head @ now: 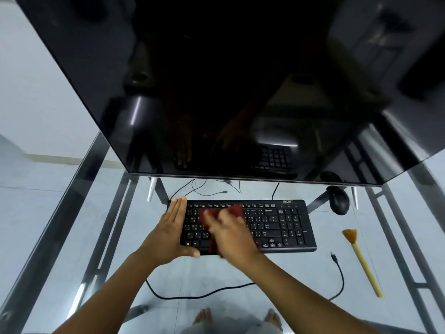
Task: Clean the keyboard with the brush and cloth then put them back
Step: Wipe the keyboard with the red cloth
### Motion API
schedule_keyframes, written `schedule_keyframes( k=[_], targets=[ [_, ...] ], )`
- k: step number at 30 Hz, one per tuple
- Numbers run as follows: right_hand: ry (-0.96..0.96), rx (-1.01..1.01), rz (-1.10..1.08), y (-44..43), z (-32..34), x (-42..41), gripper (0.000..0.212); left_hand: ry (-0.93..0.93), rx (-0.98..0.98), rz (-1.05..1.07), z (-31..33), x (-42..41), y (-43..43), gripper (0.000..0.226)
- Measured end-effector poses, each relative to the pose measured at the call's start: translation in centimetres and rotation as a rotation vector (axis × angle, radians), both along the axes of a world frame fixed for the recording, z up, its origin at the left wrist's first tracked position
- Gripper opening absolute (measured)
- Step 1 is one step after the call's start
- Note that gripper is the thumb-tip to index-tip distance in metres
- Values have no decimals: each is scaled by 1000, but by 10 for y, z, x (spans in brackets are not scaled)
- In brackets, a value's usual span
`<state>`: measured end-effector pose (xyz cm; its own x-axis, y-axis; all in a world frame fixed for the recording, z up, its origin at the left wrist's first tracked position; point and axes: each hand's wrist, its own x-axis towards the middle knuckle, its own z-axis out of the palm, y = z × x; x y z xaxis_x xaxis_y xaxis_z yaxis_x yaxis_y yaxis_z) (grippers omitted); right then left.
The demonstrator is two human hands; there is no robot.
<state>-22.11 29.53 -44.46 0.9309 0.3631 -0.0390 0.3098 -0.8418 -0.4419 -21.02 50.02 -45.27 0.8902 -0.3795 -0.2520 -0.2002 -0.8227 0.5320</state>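
Head view: motion blur smears the right hand (231, 233), which lies on top of a dark red cloth (237, 210) over the left half of the keyboard (277, 225). Whether its fingers curl into the cloth or press flat cannot be told. The keys beneath are hidden. The left hand (172, 227) rests straight-fingered against the keyboard's 9 o'clock end, thumb at the front edge, holding nothing. The dark monitor (216, 80) overhangs at 12 o'clock, cut off by the frame's top, and hides the back of the glass bench (301, 285). A mouse (339, 200) sits at the keyboard's 2 o'clock, partly under the screen's edge. The brush (361, 259) lies apart at 4 o'clock, bristles pointing away, near the bench's right rail. A loose cable (338, 268) curls between brush and keyboard. Bare glass lies open at 6 and 9 o'clock.
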Motion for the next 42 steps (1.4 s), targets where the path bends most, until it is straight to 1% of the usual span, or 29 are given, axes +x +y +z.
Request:
schedule_keyframes(
  k=[1, 2, 3, 4, 6, 7, 8, 10, 11, 12, 14, 16, 17, 18, 20, 21, 22, 26, 27, 28, 31, 32, 33, 35, 36, 38, 39, 40, 42],
  targets=[
    [98, 35, 124, 7, 6, -5, 53, -8, 5, -2, -2, 0, 1, 147],
    [137, 57, 196, 11, 10, -5, 47, -30, 24, 1, -3, -1, 2, 146],
    [89, 61, 197, 9, 8, 2, 36, -61, 46, 18, -4, -2, 3, 146],
    [70, 88, 79, 1, 6, 13, 26, -84, 59, 52, -5, -3, 5, 146],
    [40, -22, -143, -7, 1, 32, 34, -79, 33, 122, -6, -5, 9, 146],
    [12, -45, -148, -6, -2, 34, 38, -63, 5, 136, -7, -7, 11, 146],
    [34, -12, -124, 1, 1, 30, 40, -51, -20, 138, -8, -8, 13, 147],
    [75, 37, 122, 21, 9, 17, 45, -48, -39, 123, -11, -9, 16, 147],
    [66, 35, 265, 27, 10, 13, 44, -51, -43, 116, -12, -8, 18, 147],
    [28, 41, 313, 28, 9, 17, 35, -57, -49, 110, -13, -7, 18, 146],
    [6, 49, 102, 29, 4, 39, 29, -74, -64, 113, -11, -6, 18, 145],
    [-63, -26, -68, 39, 0, 53, 32, -80, -73, 112, -11, -5, 18, 144],
    [-40, 14, -108, 49, 0, 50, 34, -81, -75, 109, -11, -6, 18, 144],
    [-15, 48, -62, 61, 1, 43, 36, -85, -75, 107, -12, -6, 19, 144],
    [-23, 27, 146, 73, -2, 28, 45, -98, -70, 106, -15, -7, 22, 143],
    [-27, 5, 199, 67, -1, 25, 49, -99, -70, 105, -15, -6, 23, 144],
    [-40, 29, 170, 56, 0, 29, 48, -93, -69, 105, -15, -5, 23, 145],
    [-56, -2, -217, 8, -2, 45, 42, -81, -64, 102, -13, -3, 23, 145],
    [-44, 13, -225, 9, 1, 39, 42, -80, -65, 102, -14, -3, 24, 145],
    [-12, 40, -154, 14, 3, 29, 44, -81, -63, 98, -14, -3, 24, 145],
    [159, 92, 203, 27, 10, -9, 51, -93, -35, 73, -16, -2, 24, 146],
    [177, 117, 226, 21, 11, -9, 50, -95, -29, 68, -16, -2, 24, 147],
    [144, 120, 192, 13, 8, -6, 46, -95, -26, 66, -15, -2, 24, 147],
    [95, 137, -34, -2, 3, -4, 37, -95, -7, 66, -13, -2, 23, 148],
    [63, 128, -96, -3, 3, -7, 39, -100, 16, 59, -13, -3, 23, 148],
    [23, 38, 33, -5, -2, -22, 53, -127, 62, 31, -12, -5, 20, 149],
    [18, -5, 144, -9, -5, -31, 58, -140, 79, 13, -11, -6, 17, 148],
    [59, -27, 184, -18, -6, -35, 56, -146, 88, -5, -11, -6, 13, 146],
    [79, 41, 64, -42, -1, -32, 41, -164, 94, -29, -8, -7, 5, 141]
  ],
)
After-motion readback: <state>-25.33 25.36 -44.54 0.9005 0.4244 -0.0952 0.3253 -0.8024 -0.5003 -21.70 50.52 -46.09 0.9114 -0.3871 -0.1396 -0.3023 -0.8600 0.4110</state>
